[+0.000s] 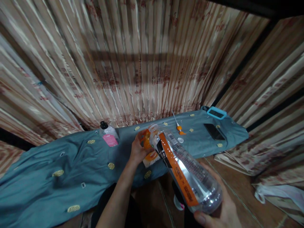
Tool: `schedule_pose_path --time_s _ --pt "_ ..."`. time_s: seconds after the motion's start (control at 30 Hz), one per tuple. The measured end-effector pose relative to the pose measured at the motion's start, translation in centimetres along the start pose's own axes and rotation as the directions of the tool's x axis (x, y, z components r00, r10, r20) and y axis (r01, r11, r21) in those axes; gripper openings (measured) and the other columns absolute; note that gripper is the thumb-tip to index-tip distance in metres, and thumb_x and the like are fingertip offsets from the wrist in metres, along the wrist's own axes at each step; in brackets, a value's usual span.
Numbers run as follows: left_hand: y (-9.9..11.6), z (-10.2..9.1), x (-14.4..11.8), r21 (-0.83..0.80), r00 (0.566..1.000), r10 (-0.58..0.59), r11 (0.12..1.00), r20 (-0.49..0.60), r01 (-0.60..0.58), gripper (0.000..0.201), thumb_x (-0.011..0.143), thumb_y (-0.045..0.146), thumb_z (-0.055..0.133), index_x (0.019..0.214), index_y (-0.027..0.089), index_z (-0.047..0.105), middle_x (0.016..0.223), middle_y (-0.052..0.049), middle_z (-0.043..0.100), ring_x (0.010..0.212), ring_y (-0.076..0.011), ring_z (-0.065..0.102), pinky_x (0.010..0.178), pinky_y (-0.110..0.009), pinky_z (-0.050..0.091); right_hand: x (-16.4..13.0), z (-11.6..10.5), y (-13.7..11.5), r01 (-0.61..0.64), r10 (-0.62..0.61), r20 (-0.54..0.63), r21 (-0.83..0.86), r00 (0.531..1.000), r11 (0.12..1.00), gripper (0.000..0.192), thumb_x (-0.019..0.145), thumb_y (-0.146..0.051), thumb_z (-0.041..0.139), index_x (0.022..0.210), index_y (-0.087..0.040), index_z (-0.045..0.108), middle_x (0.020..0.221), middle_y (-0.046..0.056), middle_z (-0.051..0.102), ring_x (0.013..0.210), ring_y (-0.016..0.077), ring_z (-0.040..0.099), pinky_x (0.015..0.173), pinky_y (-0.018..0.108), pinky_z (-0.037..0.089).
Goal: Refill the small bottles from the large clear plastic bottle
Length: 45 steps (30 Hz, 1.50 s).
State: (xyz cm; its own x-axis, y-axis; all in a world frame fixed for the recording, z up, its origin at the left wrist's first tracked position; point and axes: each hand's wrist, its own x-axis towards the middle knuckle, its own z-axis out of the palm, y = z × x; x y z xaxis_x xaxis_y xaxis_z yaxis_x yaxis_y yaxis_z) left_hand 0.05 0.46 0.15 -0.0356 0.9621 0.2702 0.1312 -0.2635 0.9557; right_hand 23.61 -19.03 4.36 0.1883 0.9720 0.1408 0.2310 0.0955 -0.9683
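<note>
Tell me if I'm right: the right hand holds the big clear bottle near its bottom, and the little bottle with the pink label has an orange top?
Not quite: the little bottle with the pink label has a black top, as the head view shows. The right hand does hold the big clear bottle near its bottom.

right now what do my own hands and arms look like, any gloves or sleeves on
Your left hand and right hand are bare, without gloves. The left forearm shows no sleeve, watch or bracelet. Too little of the right arm is in view to tell about a sleeve.
</note>
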Motion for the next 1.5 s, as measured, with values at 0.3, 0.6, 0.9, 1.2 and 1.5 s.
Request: schedule_pose_path --time_s 0.3,0.6,0.9,1.2,1.5 --pt "0.1 0.1 0.1 -0.078 0.999 0.044 0.996 0.008 -0.043 0.074 0.051 0.021 0.090 0.119 0.023 0.060 0.132 -0.009 0.069 0.126 -0.0299 0.065 0.112 -0.048 0.050 0.2 0.8 -1.3 -0.011 0.013 -0.035 0.047 0.999 0.999 0.104 0.065 -0.068 0.085 0.146 -0.021 0.042 0.137 0.013 0.068 0.124 0.0324 0.068 0.103 0.037 0.057" --pt "-0.1 0.1 0.2 -0.036 0.999 0.045 0.998 0.001 -0.045 0.075 0.052 0.029 0.092 0.120 0.023 0.062 0.132 -0.009 0.069 0.125 -0.0303 0.065 0.111 -0.049 0.050 0.7 0.2 -0.2 0.040 -0.044 0.047 0.081 0.998 0.996 0.099 0.071 -0.059 0.085 0.150 -0.023 0.037 0.134 0.011 0.070 0.118 0.0300 0.072 0.095 0.033 0.060" --pt "-0.6 0.0 0.3 -0.098 0.998 0.061 0.993 -0.001 -0.061 0.078 0.049 0.030 0.093 0.120 0.021 0.062 0.131 -0.012 0.069 0.127 -0.0326 0.064 0.114 -0.051 0.048 0.9 0.1 0.6 0.035 -0.045 0.083 0.121 0.995 0.992 0.099 0.070 -0.048 0.088 0.150 -0.023 0.035 0.135 0.011 0.070 0.119 0.0281 0.072 0.097 0.030 0.058" --pt "0.0 0.1 0.2 -0.083 0.999 0.044 0.996 -0.007 -0.045 0.076 0.049 0.030 0.092 0.119 0.022 0.064 0.132 -0.011 0.069 0.126 -0.0329 0.064 0.110 -0.051 0.050 0.5 0.9 -0.8 0.019 -0.020 0.006 0.158 1.000 0.987 0.099 0.065 -0.055 0.091 0.145 -0.024 0.041 0.128 0.007 0.073 0.111 0.0249 0.075 0.093 0.027 0.059" --pt "-0.1 0.2 0.2 -0.070 0.999 0.040 0.997 -0.013 -0.041 0.077 0.051 0.032 0.091 0.121 0.021 0.064 0.132 -0.012 0.068 0.127 -0.0336 0.062 0.111 -0.052 0.047 1.0 -0.5 0.0 0.173 -0.174 0.092 0.013 0.981 0.985 0.089 0.075 -0.048 0.087 0.148 -0.029 0.039 0.129 0.003 0.074 0.110 0.0211 0.076 0.091 0.023 0.060"
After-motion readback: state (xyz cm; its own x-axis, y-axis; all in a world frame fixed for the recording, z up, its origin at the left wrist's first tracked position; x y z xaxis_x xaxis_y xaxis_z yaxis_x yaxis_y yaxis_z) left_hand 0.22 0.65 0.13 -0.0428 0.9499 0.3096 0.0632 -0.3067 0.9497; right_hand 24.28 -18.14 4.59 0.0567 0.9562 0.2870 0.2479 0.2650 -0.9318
